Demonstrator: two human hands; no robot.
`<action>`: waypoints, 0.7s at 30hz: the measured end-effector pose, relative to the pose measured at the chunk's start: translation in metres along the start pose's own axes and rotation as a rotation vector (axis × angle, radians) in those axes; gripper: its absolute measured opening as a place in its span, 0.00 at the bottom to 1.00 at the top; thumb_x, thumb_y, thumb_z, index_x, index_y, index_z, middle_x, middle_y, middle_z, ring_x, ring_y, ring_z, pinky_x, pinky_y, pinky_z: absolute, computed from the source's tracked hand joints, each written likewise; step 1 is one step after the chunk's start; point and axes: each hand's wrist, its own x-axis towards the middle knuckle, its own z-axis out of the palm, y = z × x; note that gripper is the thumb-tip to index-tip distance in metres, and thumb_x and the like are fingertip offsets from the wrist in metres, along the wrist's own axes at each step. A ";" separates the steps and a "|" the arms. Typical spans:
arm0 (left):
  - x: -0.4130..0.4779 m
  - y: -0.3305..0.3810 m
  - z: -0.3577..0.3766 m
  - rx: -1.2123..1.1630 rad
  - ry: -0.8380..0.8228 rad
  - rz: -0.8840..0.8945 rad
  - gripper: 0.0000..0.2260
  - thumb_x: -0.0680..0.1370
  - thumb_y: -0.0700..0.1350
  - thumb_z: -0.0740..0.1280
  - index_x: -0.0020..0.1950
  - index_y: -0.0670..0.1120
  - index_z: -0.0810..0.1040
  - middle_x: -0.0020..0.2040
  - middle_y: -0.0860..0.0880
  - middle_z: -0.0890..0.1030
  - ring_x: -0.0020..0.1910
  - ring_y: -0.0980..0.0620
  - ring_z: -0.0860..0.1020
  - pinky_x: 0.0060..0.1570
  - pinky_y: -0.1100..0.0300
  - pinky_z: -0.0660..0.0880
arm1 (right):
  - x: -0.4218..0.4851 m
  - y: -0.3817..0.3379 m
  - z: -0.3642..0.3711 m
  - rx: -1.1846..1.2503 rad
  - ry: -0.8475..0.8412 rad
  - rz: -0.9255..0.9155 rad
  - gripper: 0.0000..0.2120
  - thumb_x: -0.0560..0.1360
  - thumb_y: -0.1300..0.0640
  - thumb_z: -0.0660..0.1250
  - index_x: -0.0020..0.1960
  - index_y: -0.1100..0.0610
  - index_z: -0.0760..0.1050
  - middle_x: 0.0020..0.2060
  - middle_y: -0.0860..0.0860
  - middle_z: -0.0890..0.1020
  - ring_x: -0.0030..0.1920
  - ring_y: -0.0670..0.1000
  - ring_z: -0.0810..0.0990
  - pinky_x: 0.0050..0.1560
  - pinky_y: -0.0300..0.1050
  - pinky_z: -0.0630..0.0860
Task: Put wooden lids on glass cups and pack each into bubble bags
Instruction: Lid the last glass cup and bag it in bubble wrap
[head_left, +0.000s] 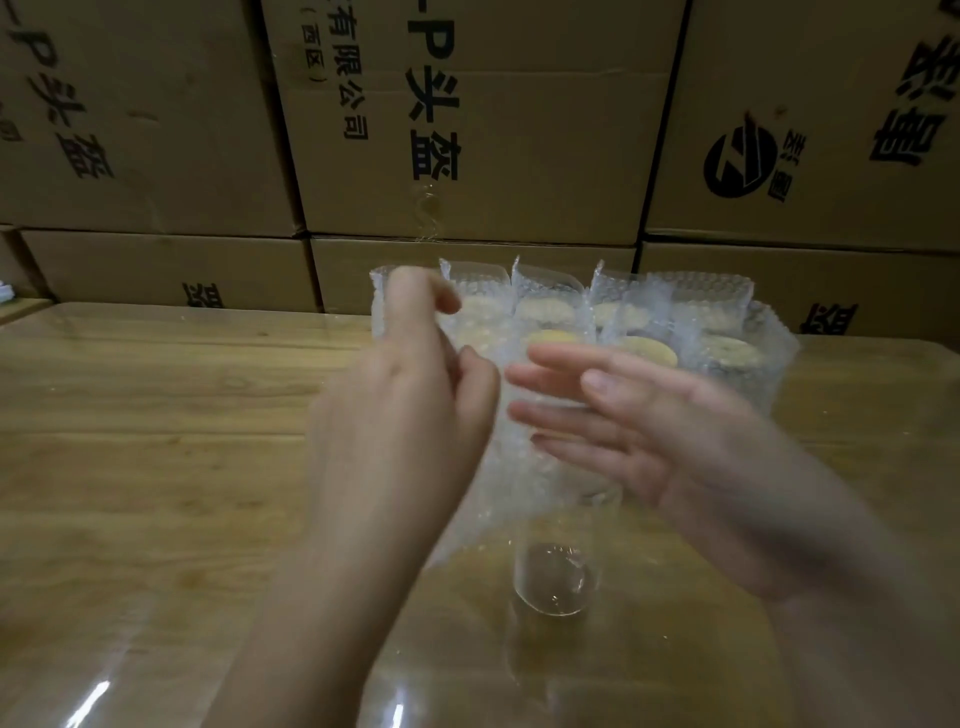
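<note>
A clear glass cup (555, 577) stands on the wooden table, its upper part inside a bubble bag (524, 478). My left hand (410, 395) pinches the bag's left edge with curled fingers. My right hand (644, 415) is blurred, its fingers straight against the bag's right side. I cannot tell whether this cup carries a lid. Behind them stand several packed cups in bubble bags (675, 332), with round wooden lids (649, 351) showing through.
The wooden table (156, 415) has a glossy transparent cover. Stacked cardboard boxes (467, 130) with black printing form a wall right behind the packed cups.
</note>
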 end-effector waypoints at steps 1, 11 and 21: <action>0.001 -0.005 -0.001 0.021 -0.012 -0.034 0.09 0.77 0.43 0.63 0.52 0.51 0.64 0.29 0.55 0.71 0.28 0.53 0.73 0.27 0.53 0.70 | -0.001 -0.002 -0.004 -0.091 0.051 -0.071 0.14 0.74 0.52 0.66 0.58 0.54 0.78 0.53 0.48 0.84 0.55 0.47 0.82 0.55 0.40 0.78; 0.011 -0.034 0.000 -0.023 -0.284 -0.187 0.05 0.77 0.50 0.65 0.43 0.59 0.71 0.36 0.58 0.77 0.34 0.58 0.79 0.37 0.48 0.79 | 0.014 0.029 -0.032 -1.115 -0.092 0.151 0.14 0.68 0.36 0.65 0.50 0.37 0.67 0.53 0.31 0.68 0.52 0.32 0.70 0.53 0.35 0.71; 0.014 -0.042 0.001 -0.034 -0.371 -0.223 0.02 0.75 0.50 0.68 0.43 0.58 0.78 0.38 0.61 0.78 0.35 0.61 0.77 0.40 0.53 0.79 | 0.016 0.038 -0.028 -1.245 -0.104 0.114 0.24 0.65 0.38 0.73 0.46 0.40 0.58 0.43 0.36 0.68 0.39 0.38 0.70 0.35 0.37 0.66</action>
